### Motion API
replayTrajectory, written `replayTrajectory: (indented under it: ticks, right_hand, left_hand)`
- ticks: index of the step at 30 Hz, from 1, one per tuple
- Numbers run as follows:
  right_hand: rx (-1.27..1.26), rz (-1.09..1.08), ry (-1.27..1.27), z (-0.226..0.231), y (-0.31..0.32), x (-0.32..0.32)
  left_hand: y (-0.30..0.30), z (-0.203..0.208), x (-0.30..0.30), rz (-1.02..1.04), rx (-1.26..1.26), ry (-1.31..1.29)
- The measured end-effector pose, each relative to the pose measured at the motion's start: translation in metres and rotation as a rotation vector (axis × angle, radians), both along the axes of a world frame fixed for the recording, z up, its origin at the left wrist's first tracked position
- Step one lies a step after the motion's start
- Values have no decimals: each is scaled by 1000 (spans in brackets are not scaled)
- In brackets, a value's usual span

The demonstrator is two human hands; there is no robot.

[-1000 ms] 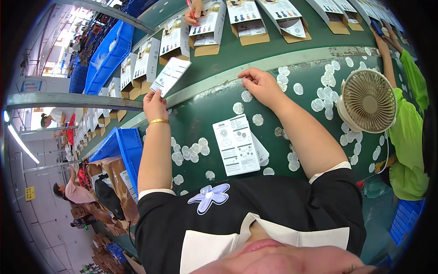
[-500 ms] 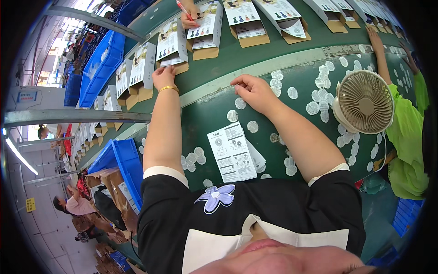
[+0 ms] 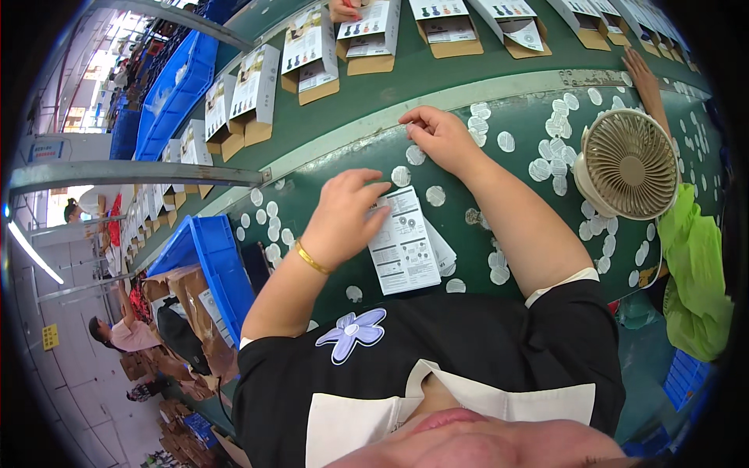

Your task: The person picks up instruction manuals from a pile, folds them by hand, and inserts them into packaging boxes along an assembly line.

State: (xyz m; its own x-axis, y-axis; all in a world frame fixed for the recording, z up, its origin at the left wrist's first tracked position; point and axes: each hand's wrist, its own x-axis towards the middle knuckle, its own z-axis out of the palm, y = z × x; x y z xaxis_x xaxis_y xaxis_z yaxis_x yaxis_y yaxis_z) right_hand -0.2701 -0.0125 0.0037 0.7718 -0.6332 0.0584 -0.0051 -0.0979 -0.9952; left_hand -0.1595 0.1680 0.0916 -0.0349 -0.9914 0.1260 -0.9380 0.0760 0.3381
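Note:
My left hand (image 3: 343, 214) is over the left edge of a stack of printed white leaflets (image 3: 407, 248), its fingers spread and nothing visible in them. Whether the fingertips touch the top sheet, I cannot tell. More leaflets (image 3: 443, 249) stick out askew from under that stack. Farther right, my right hand (image 3: 446, 139) rests by the metal rail (image 3: 374, 134) with loosely bent fingers, thumb apart, and nothing seen in it. A round white paper piece (image 3: 415, 154) lies just below those fingers. Another round piece (image 3: 400, 176) sits between my hands.
Printed cartons (image 3: 308, 47) with open flaps line the green belt (image 3: 374, 97) beyond the rail. A beige fan (image 3: 628, 164) stands at the right among scattered round pieces. A blue bin (image 3: 211, 265) is at my left. Other people's hands (image 3: 347, 9) (image 3: 641, 74) reach in, one with a red pen.
My left hand has drawn back from a carton on the belt to the leaflet stack. My right hand stays by the rail. The cartons have shifted slightly right in view.

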Motion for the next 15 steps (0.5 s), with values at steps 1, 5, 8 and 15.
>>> replayTrajectory:
  ticks: [1,5,8,15]
  right_hand:
    - [-9,-10,3,1,0,0]
    - [16,-4,-10,2,3,0]
    - [-1,-6,-7,-1,3,-1]
    - [40,-14,-22,-5,2,-2]
  left_hand:
    - [4,3,-8,18,-9,-61]
    - [13,-9,-15,34,-93,-78]
    - [14,-13,-17,75,-163,-74]
    - [16,-21,-3,196,-289,200]
